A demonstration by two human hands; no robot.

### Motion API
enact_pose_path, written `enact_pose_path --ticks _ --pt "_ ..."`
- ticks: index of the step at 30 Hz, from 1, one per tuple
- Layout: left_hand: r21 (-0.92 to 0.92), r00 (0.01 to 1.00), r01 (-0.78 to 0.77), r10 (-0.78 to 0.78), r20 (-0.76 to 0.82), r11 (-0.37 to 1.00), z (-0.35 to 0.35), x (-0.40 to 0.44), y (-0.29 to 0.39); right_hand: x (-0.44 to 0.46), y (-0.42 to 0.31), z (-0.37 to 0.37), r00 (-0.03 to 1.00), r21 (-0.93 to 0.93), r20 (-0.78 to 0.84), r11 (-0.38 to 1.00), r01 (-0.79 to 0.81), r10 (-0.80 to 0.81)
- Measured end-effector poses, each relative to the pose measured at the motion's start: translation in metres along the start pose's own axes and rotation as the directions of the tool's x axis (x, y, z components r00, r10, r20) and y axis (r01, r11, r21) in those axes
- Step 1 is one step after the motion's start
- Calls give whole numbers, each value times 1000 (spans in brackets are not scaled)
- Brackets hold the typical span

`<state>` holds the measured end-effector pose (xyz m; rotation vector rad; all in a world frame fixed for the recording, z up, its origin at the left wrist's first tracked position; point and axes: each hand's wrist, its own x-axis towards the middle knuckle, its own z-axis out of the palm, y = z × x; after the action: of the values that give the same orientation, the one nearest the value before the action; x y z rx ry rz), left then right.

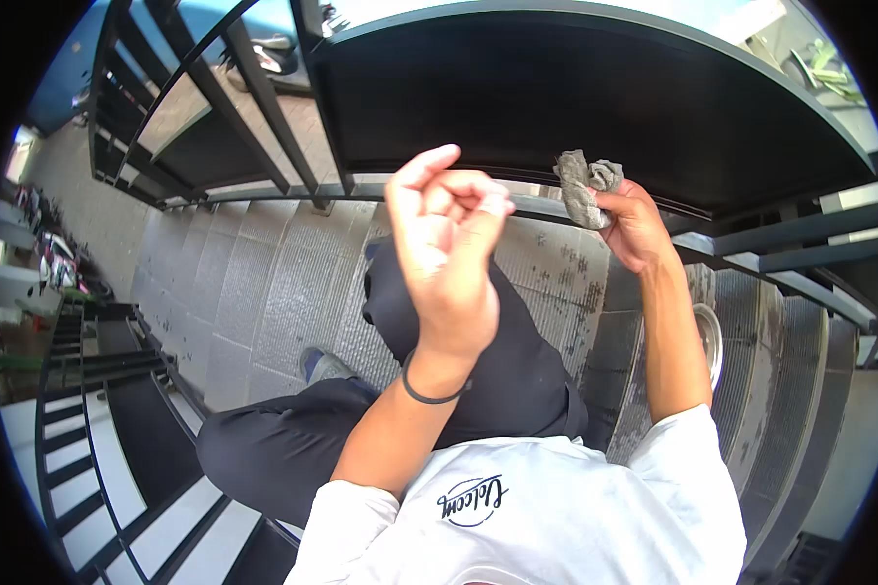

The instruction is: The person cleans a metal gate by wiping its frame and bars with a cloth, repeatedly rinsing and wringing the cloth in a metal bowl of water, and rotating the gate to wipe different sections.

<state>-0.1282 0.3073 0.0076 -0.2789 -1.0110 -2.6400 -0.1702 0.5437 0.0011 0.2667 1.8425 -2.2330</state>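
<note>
Grey tiled stairs (254, 292) beside black railing, left hand (447, 244) raised, empty, fingers loosely half-curled, grey cloth (583, 193) crumpled near a black panel (537, 88), right hand (639, 224) gripping it, thumb and fingers closed.

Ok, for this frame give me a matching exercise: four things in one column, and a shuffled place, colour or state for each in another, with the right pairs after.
Things
1. cloth
2. left hand
3. wristband
4. T-shirt

Place, colour or state
A. dark, looped around the left wrist
B. grey, held in the right hand
C. white with dark lettering
D. raised, fingers curled, nothing seen in it

Right pairs: 1-B, 2-D, 3-A, 4-C
</note>
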Motion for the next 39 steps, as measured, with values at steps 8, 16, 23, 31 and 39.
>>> enact_pose_path --ticks 8,16,23,31,39 --pt "127 988 64 -81 129 990 23 -3 -27 -137 18 -72 966 521 -71 816 249 -250" --pt "263 955 57 -129 265 963 46 -13 -47 -230 28 -120 896 558 -308 701 443 -320" --pt "192 922 194 -246 300 962 64 -26 -60 -266 46 -155 581 -371 -741 927 63 -336" --pt "267 845 266 -357 398 926 95 -49 -97 -251 114 -197 726 -761 -647 257 -596 -234" --pt "371 793 232 -396 463 899 109 -61 -134 -265 95 -194 655 -694 -708 430 -578 -262"
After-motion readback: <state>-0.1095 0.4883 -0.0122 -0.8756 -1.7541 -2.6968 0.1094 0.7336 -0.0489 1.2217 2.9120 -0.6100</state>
